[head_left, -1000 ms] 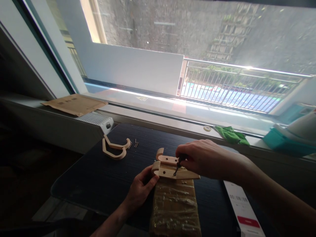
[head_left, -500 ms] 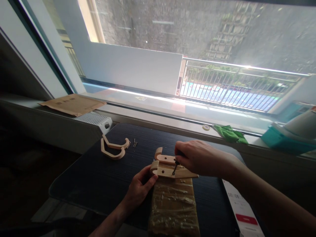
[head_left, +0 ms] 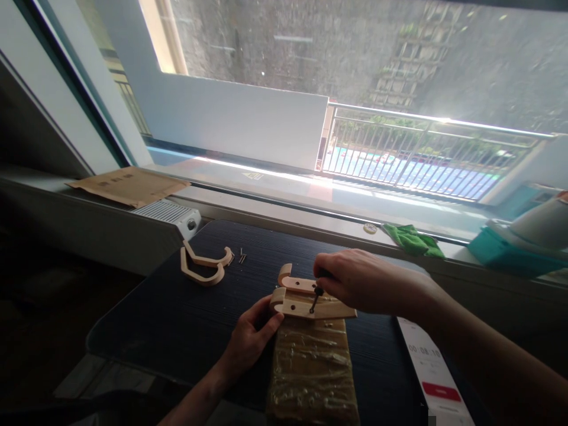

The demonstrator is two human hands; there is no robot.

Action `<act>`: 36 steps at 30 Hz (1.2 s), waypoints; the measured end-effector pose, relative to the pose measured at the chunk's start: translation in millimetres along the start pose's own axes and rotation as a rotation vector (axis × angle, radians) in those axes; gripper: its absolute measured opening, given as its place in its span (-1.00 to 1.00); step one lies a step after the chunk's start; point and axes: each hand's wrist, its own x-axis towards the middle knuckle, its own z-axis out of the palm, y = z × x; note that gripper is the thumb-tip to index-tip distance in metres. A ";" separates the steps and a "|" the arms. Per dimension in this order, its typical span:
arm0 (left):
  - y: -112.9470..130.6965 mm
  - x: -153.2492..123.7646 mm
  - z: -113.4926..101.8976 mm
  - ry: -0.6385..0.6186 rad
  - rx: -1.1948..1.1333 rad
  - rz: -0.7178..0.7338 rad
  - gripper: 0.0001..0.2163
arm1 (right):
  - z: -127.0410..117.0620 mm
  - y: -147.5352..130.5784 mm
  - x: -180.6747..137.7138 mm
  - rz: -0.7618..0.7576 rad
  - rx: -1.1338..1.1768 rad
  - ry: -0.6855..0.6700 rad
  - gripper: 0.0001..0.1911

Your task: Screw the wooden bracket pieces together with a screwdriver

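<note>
My right hand (head_left: 339, 275) is closed round the handle of a screwdriver (head_left: 316, 299), whose dark shaft slants down to a hole in the nearer wooden hook (head_left: 299, 310). That hook lies flat across a block wrapped in brown tape (head_left: 313, 370), its curled end to the left. With thumb and fingers my left hand (head_left: 255, 334) grips this curled end. Just behind lies a second wooden hook (head_left: 295, 284), partly covered by my right hand. Two more wooden hooks (head_left: 206, 277) rest at the table's left, beside several small screws (head_left: 242, 257).
The dark table (head_left: 168, 331) stands against a window sill. On the sill are a brown envelope (head_left: 133, 186), a roll of tape (head_left: 370, 228), a green cloth (head_left: 412, 239) and a teal container (head_left: 510, 245). A phone showing a timer (head_left: 430, 367) lies at the right.
My right hand has turned slightly on the screwdriver, showing more of its handle. The screwdriver tip stays at the same hole, and my left hand keeps its place.
</note>
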 end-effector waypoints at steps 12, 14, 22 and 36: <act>-0.7 -1.4 0.9 0.000 0.006 0.000 -0.72 | -1.8 1.4 -4.9 -0.080 -0.028 -0.009 -0.80; -0.2 -1.7 1.0 -0.009 0.001 0.001 -0.73 | 0.5 1.3 -4.2 -0.087 -0.014 -0.016 -0.80; 0.9 -0.5 0.7 0.001 0.021 0.009 -0.74 | 15.7 4.0 4.0 0.006 -0.023 0.097 -0.77; 5.0 0.6 2.7 -0.004 0.009 -0.001 -0.76 | -0.7 -4.6 -5.0 -0.025 -0.005 0.038 -0.72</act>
